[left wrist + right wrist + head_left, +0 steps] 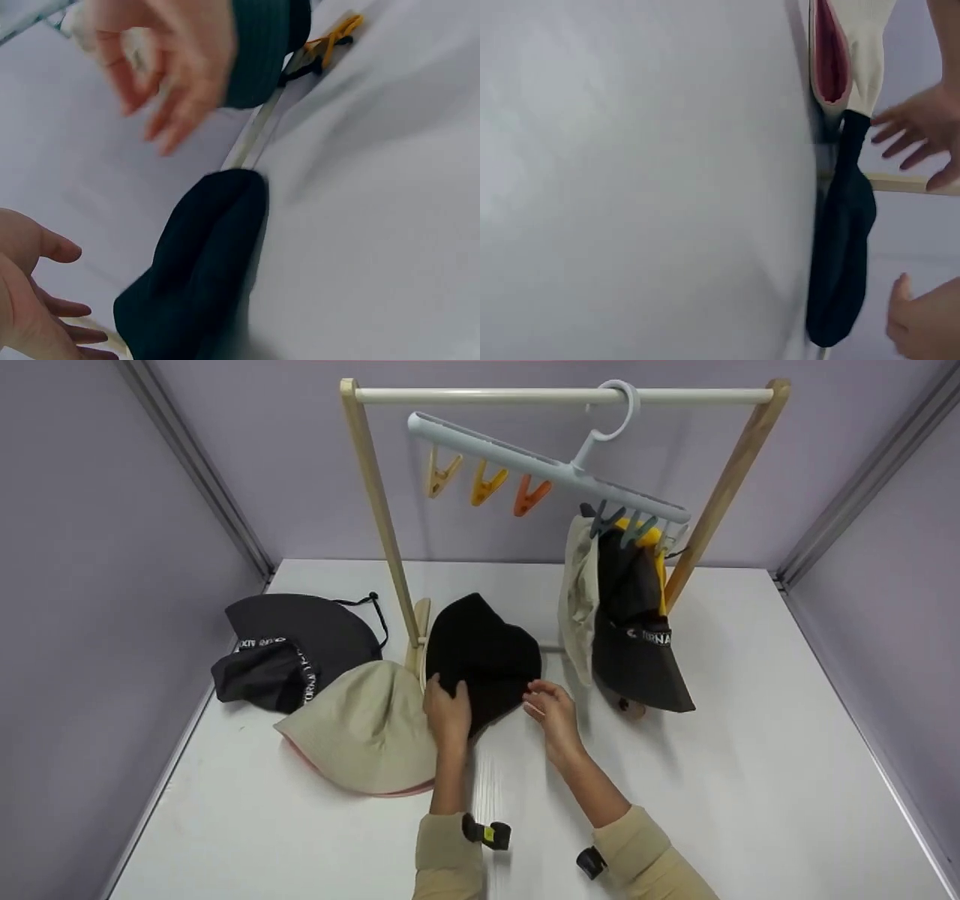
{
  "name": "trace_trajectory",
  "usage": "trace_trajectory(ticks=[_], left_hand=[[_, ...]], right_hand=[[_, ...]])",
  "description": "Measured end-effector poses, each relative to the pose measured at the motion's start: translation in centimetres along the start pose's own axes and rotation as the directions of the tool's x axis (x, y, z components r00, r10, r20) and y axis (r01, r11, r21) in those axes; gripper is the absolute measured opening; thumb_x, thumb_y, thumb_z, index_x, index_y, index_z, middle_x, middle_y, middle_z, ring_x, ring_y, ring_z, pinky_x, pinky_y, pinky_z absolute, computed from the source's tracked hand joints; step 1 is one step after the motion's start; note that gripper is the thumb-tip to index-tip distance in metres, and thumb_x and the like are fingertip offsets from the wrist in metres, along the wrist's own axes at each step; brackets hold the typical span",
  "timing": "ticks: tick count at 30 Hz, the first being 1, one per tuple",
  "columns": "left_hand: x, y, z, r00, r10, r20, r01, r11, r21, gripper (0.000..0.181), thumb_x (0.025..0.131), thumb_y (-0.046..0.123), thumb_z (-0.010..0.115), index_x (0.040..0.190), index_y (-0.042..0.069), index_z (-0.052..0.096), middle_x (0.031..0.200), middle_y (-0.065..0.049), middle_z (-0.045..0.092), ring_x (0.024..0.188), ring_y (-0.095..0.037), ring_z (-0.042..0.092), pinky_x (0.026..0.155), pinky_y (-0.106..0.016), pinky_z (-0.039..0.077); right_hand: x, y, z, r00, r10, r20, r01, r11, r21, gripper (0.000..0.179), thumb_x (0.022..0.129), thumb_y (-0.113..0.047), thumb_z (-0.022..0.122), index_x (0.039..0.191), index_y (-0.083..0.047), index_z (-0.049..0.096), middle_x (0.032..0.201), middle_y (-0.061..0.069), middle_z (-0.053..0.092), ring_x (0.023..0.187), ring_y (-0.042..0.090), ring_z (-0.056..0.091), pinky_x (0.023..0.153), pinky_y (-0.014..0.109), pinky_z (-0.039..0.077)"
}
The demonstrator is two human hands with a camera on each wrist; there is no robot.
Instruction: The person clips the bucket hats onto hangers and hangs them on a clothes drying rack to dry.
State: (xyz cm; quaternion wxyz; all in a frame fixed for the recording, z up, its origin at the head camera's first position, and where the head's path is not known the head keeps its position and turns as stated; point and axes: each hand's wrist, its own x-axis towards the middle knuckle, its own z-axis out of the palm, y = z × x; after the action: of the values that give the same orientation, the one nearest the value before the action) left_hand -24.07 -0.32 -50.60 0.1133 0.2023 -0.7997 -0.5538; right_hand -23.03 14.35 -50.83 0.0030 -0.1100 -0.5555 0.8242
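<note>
A black bucket hat [480, 645] lies on the white table below the rack. My left hand [448, 712] is at the hat's near left edge, with its fingers loosely extended; whether they touch the fabric is hard to tell. At the right edge of the same hat hovers my right hand [556, 720], its fingers slightly bent and holding nothing. In the right wrist view both hands stand apart from the black hat [844, 232]. A beige hat with a pink lining [367, 735] lies beside my left hand, against the black one.
A wooden rack with a white bar [487, 395] carries a tilted clip hanger [510, 457]. Beige [579, 600] and black hats [637, 667] hang from its right clips; three left clips [487, 484] hold nothing. Another black wide-brimmed hat [315, 622] with a cord lies far left.
</note>
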Motion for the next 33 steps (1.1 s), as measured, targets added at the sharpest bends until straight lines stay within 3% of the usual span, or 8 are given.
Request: trace_trajectory(ticks=[5, 11, 16, 18, 21, 23, 28, 33], left_hand=[[0.4, -1.8, -2.1, 0.997, -0.079, -0.002, 0.078, 0.988, -0.136, 0.051, 0.091, 0.015, 0.053, 0.132, -0.012, 0.035, 0.134, -0.03, 0.035, 0.124, -0.041, 0.032, 0.099, -0.047, 0.027], [0.4, -3.3, -4.0, 0.982, -0.189, 0.005, 0.179, 0.919, -0.35, 0.05, 0.093, 0.013, 0.048, 0.134, -0.011, 0.032, 0.138, -0.03, 0.029, 0.127, -0.039, 0.028, 0.101, -0.043, 0.025], [0.1, -3.8, -3.9, 0.979, -0.204, 0.029, 0.199, 0.895, -0.399, 0.047, 0.093, 0.012, 0.047, 0.132, -0.011, 0.034, 0.135, -0.029, 0.033, 0.126, -0.037, 0.03, 0.101, -0.043, 0.026], [-0.1, -3.9, -3.6, 0.978, -0.204, 0.039, 0.201, 0.884, -0.423, 0.046, 0.093, 0.011, 0.047, 0.131, -0.012, 0.035, 0.134, -0.029, 0.034, 0.125, -0.037, 0.032, 0.1, -0.043, 0.027], [-0.2, -4.1, -3.2, 0.978, -0.201, 0.048, 0.201, 0.875, -0.441, 0.045, 0.093, 0.009, 0.048, 0.13, -0.014, 0.035, 0.13, -0.03, 0.037, 0.122, -0.038, 0.035, 0.098, -0.043, 0.03], [-0.2, -4.1, -2.9, 0.978, -0.198, 0.062, 0.204, 0.864, -0.46, 0.045, 0.093, 0.009, 0.048, 0.129, -0.015, 0.035, 0.129, -0.031, 0.038, 0.12, -0.039, 0.037, 0.097, -0.043, 0.032], [-0.4, -4.4, -2.3, 0.973, -0.184, 0.139, 0.229, 0.844, -0.485, 0.05, 0.092, 0.009, 0.051, 0.13, -0.016, 0.032, 0.122, -0.031, 0.042, 0.112, -0.036, 0.045, 0.09, -0.038, 0.039], [-1.1, -4.4, -1.6, 0.97, -0.15, 0.19, 0.218, 0.88, -0.422, 0.052, 0.09, 0.009, 0.054, 0.132, -0.013, 0.033, 0.112, -0.028, 0.049, 0.081, -0.022, 0.055, 0.071, -0.031, 0.044]], right_hand=[[1.0, 1.1, -0.3, 0.969, 0.239, -0.067, -0.222, 0.953, 0.205, 0.056, 0.09, 0.0, 0.038, 0.141, 0.009, 0.016, 0.141, 0.029, 0.017, 0.128, 0.041, 0.025, 0.102, 0.042, 0.026], [2.1, 2.3, -0.3, 0.958, 0.281, -0.053, -0.25, 0.914, 0.318, 0.064, 0.089, 0.0, 0.036, 0.143, 0.006, 0.002, 0.147, 0.025, 0.002, 0.134, 0.034, 0.012, 0.105, 0.04, 0.017], [4.5, 3.8, -0.9, 0.968, 0.228, -0.107, -0.184, 0.93, 0.318, 0.063, 0.089, 0.002, 0.038, 0.143, 0.008, 0.006, 0.147, 0.024, 0.01, 0.133, 0.033, 0.017, 0.106, 0.041, 0.016], [6.8, 6.0, -2.3, 0.965, 0.231, -0.124, -0.182, 0.931, 0.317, 0.055, 0.085, 0.001, 0.049, 0.137, 0.007, 0.031, 0.14, 0.023, 0.03, 0.126, 0.03, 0.035, 0.102, 0.039, 0.027], [10.1, 9.0, -4.7, 0.962, 0.253, -0.101, -0.208, 0.923, 0.324, 0.031, 0.078, -0.002, 0.062, 0.108, 0.0, 0.056, 0.12, 0.014, 0.052, 0.108, 0.023, 0.053, 0.091, 0.036, 0.04], [11.1, 9.8, -5.2, 0.953, 0.278, -0.119, -0.226, 0.917, 0.329, 0.013, 0.078, -0.004, 0.063, 0.089, -0.004, 0.056, 0.109, 0.012, 0.056, 0.101, 0.022, 0.057, 0.087, 0.036, 0.043], [7.2, 5.1, -2.7, 0.933, 0.329, -0.146, -0.265, 0.903, 0.339, 0.026, 0.088, -0.002, 0.046, 0.113, 0.007, 0.047, 0.123, 0.02, 0.046, 0.116, 0.032, 0.045, 0.099, 0.042, 0.031], [4.1, 2.5, -0.8, 0.912, 0.401, -0.089, -0.349, 0.87, 0.347, 0.048, 0.089, -0.003, 0.044, 0.134, 0.006, 0.033, 0.133, 0.018, 0.039, 0.122, 0.032, 0.039, 0.1, 0.043, 0.03]])
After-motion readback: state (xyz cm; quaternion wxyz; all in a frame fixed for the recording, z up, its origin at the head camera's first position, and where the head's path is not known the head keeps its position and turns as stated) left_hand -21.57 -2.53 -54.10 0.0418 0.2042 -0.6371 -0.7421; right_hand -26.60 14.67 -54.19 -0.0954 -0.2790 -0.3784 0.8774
